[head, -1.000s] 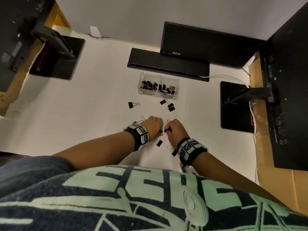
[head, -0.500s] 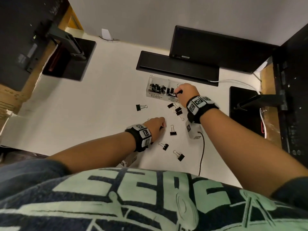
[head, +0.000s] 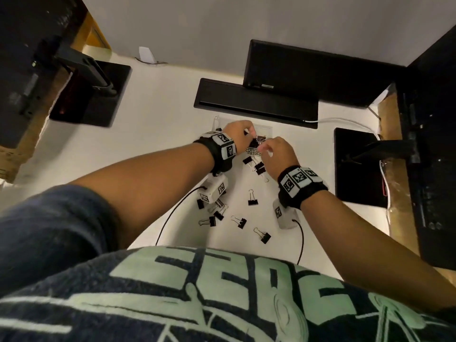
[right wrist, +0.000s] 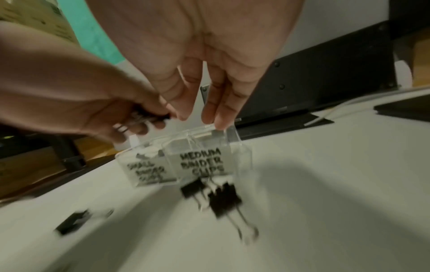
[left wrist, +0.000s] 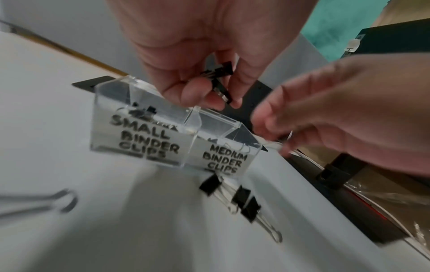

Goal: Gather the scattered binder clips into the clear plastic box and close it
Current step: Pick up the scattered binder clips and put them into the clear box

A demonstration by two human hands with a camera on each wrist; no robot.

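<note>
Both hands hang over the clear plastic box [left wrist: 163, 139], which sits open on the white desk [head: 153, 154] just in front of a black keyboard [head: 254, 102]. From my remote seat I see my left hand [left wrist: 197, 60] pinching black binder clips [left wrist: 220, 81] between thumb and curled fingers, directly above the box; blur keeps me from counting them for sure, though there seem to be two. My right hand [right wrist: 209, 64] holds nothing: its fingers [right wrist: 223, 114] point down, relaxed and straight, tips at the box's far rim over the right compartment. The box has two compartments, one lettered "SMALL BINDER CLIPS" on the left, one "MEDIUM BINDER CLIPS" on the right; a few clips show through the small side. Three loose clips [head: 256, 166] lie bunched on the desk right against the box's near wall, between my wrists. Nearer my body I count about seven more scattered clips [head: 240, 222], well apart from the box, some partly hidden under my left wrist camera. Two black stand bases [head: 357, 166] sit on the desk, one to each side.
</note>
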